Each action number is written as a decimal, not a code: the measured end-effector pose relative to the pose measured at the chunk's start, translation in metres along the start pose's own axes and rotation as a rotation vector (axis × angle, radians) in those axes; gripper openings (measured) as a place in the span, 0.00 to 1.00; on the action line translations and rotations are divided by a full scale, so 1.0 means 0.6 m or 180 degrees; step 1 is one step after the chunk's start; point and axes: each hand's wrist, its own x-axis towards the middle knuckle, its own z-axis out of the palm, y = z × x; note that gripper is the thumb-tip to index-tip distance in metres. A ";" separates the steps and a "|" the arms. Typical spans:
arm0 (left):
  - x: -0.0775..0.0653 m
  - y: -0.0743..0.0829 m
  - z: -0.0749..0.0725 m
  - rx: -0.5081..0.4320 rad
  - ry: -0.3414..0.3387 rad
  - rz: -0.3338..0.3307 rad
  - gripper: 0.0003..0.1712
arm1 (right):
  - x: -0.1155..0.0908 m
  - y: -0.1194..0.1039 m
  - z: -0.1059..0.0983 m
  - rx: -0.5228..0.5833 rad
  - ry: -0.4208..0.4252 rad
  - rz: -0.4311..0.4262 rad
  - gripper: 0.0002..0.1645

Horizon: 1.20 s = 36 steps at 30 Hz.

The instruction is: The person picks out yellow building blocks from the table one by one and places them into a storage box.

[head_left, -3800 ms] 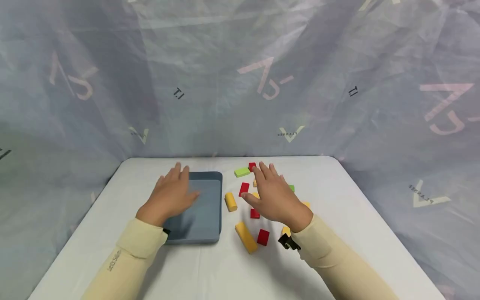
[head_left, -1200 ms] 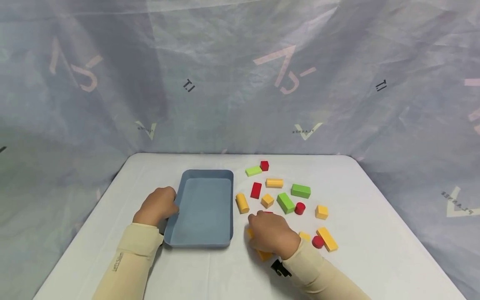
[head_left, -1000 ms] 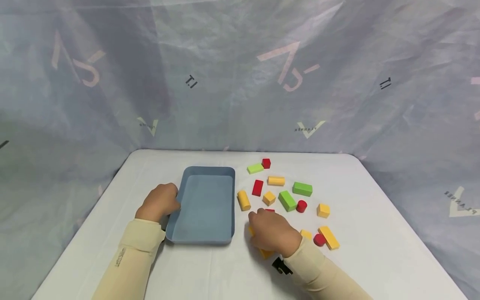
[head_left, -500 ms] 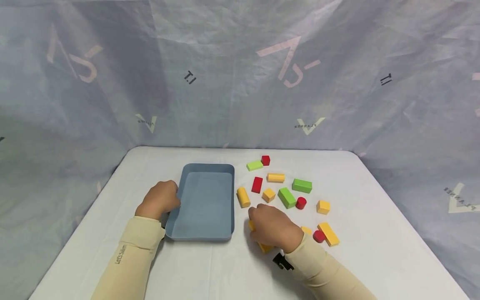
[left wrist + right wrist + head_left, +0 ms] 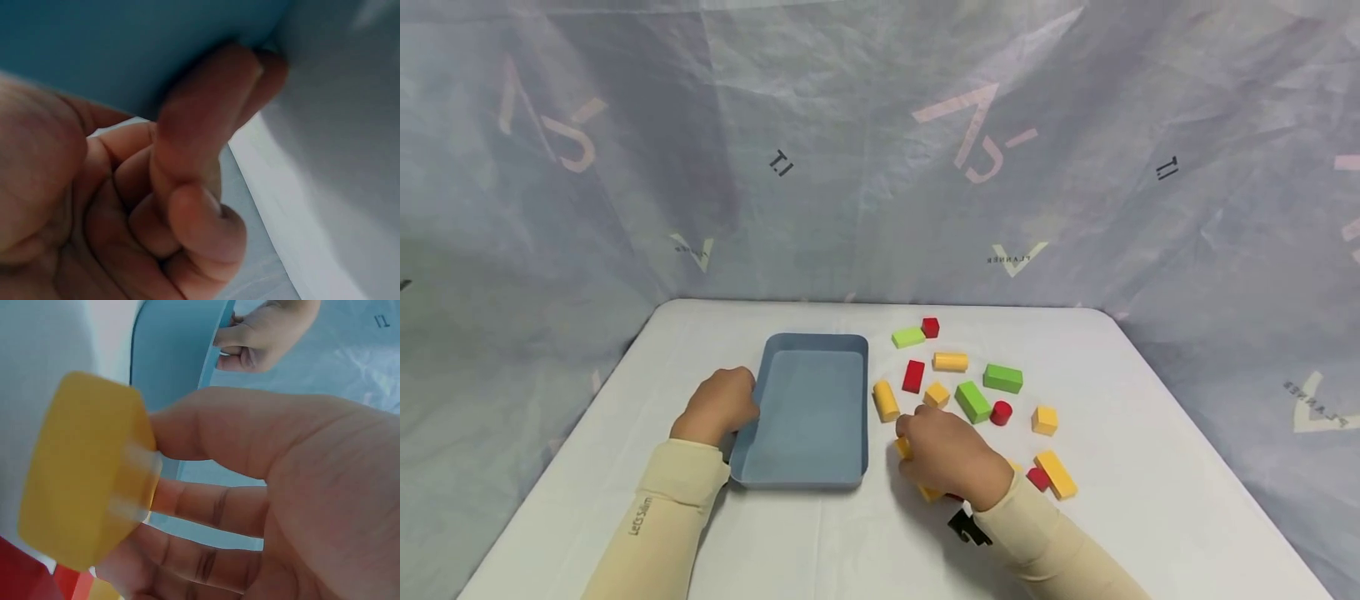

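The blue-grey tray [image 5: 808, 417] stands left of centre on the white table. My left hand [image 5: 718, 406] grips its left wall; in the left wrist view, fingers [image 5: 194, 125] curl against the tray's side [image 5: 112, 50]. To the right of the tray, my right hand [image 5: 951, 454] is down at a long yellow block [image 5: 930, 492], which it partly covers. The right wrist view shows the yellow block [image 5: 87, 469] pinched between thumb and fingers. Close by are a yellow cylinder [image 5: 886, 402], a yellow cube [image 5: 936, 395] and a red piece partly under the hand.
Behind the right hand lie green blocks [image 5: 973, 402], a red cylinder [image 5: 1001, 413], a red block [image 5: 913, 377], a yellow cylinder [image 5: 951, 362] and a light-green block [image 5: 908, 337] beside a red cube [image 5: 930, 327]. Further right are a yellow cube [image 5: 1044, 420] and yellow bar [image 5: 1056, 474]. Grey sheeting [image 5: 850, 167] surrounds the table.
Both hands came down from hovering with spread fingers: the left onto the tray's wall, the right onto the yellow block. Over the last second the right hand has shifted only slightly.
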 end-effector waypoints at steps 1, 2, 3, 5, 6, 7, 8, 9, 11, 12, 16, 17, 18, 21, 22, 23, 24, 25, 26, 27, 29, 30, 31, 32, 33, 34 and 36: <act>0.000 0.000 0.000 0.0001 -0.0006 0.0017 0.10 | -0.001 0.000 -0.001 0.0022 0.0037 -0.0015 0.20; 0.000 -0.001 0.001 0.0000 -0.0013 0.0014 0.10 | -0.002 0.000 -0.002 0.0044 0.0074 -0.0020 0.20; -0.001 -0.001 0.001 -0.0006 -0.0022 0.0012 0.09 | -0.002 0.000 -0.003 0.0065 0.0109 -0.0027 0.20; -0.002 -0.001 0.002 -0.0008 -0.0014 -0.0007 0.09 | -0.002 0.000 -0.006 0.0084 0.0188 -0.0065 0.21; -0.002 -0.001 0.002 -0.0001 -0.0009 -0.0016 0.09 | -0.001 0.000 -0.008 0.0085 0.0230 -0.0102 0.21; -0.003 -0.001 0.002 0.0001 0.0002 -0.0018 0.08 | 0.000 -0.001 -0.010 0.0070 0.0271 -0.0138 0.21; -0.003 -0.002 0.002 0.0004 0.0014 -0.0035 0.08 | 0.001 -0.003 -0.012 0.0058 0.0303 -0.0167 0.21; -0.003 -0.002 0.002 0.0011 0.0026 -0.0034 0.08 | 0.003 -0.004 -0.014 0.0045 0.0331 -0.0198 0.21; -0.003 -0.003 0.001 0.0021 0.0035 -0.0033 0.08 | 0.007 -0.009 -0.019 0.0028 0.0376 -0.0238 0.19; -0.003 -0.003 0.001 0.0029 0.0028 -0.0037 0.08 | 0.009 -0.011 -0.021 0.0027 0.0380 -0.0240 0.19; -0.003 -0.001 0.001 0.0033 -0.0020 -0.0046 0.07 | 0.015 -0.021 -0.029 0.0039 0.0369 -0.0200 0.17; -0.003 0.000 0.001 0.0027 -0.0028 -0.0038 0.07 | 0.017 -0.023 -0.029 0.0026 0.0367 -0.0195 0.17; -0.003 0.001 0.001 0.0027 -0.0033 -0.0047 0.07 | 0.019 -0.025 -0.030 0.0018 0.0376 -0.0195 0.17; -0.004 0.003 0.000 0.0032 -0.0021 -0.0056 0.08 | 0.024 -0.028 -0.031 -0.0015 0.0399 -0.0191 0.18; -0.004 0.003 0.000 0.0034 -0.0016 -0.0057 0.08 | 0.025 -0.028 -0.031 -0.0018 0.0406 -0.0193 0.18; -0.004 0.003 0.000 0.0036 -0.0013 -0.0056 0.08 | 0.027 -0.029 -0.031 -0.0015 0.0413 -0.0200 0.19; -0.004 0.003 0.001 0.0036 -0.0013 -0.0065 0.08 | 0.028 -0.029 -0.032 -0.0008 0.0417 -0.0206 0.19; -0.004 0.003 0.001 0.0038 -0.0011 -0.0069 0.07 | 0.029 -0.030 -0.032 -0.0006 0.0420 -0.0218 0.19; -0.004 0.003 0.001 0.0037 -0.0015 -0.0070 0.07 | 0.030 -0.030 -0.033 -0.0005 0.0426 -0.0233 0.19; -0.004 0.003 0.002 0.0031 -0.0020 -0.0070 0.06 | 0.031 -0.031 -0.034 -0.0013 0.0428 -0.0252 0.19; -0.004 0.004 0.002 0.0032 -0.0031 -0.0059 0.05 | 0.033 -0.032 -0.036 -0.0010 0.0436 -0.0300 0.18; -0.004 0.004 0.002 0.0036 -0.0042 -0.0063 0.05 | 0.033 -0.034 -0.037 0.0001 0.0441 -0.0325 0.18; -0.004 0.004 0.002 0.0042 -0.0048 -0.0067 0.05 | 0.034 -0.035 -0.039 0.0014 0.0445 -0.0352 0.17; -0.004 0.003 0.002 0.0048 -0.0057 -0.0069 0.05 | 0.035 -0.037 -0.040 0.0030 0.0448 -0.0375 0.16; -0.004 0.004 0.002 0.0051 -0.0065 -0.0076 0.05 | 0.036 -0.038 -0.041 0.0057 0.0447 -0.0397 0.16; -0.003 0.004 0.002 0.0057 -0.0068 -0.0080 0.06 | 0.037 -0.040 -0.043 0.0083 0.0454 -0.0421 0.17; -0.003 0.005 0.001 0.0054 -0.0076 -0.0104 0.06 | 0.039 -0.043 -0.046 0.0115 0.0468 -0.0460 0.17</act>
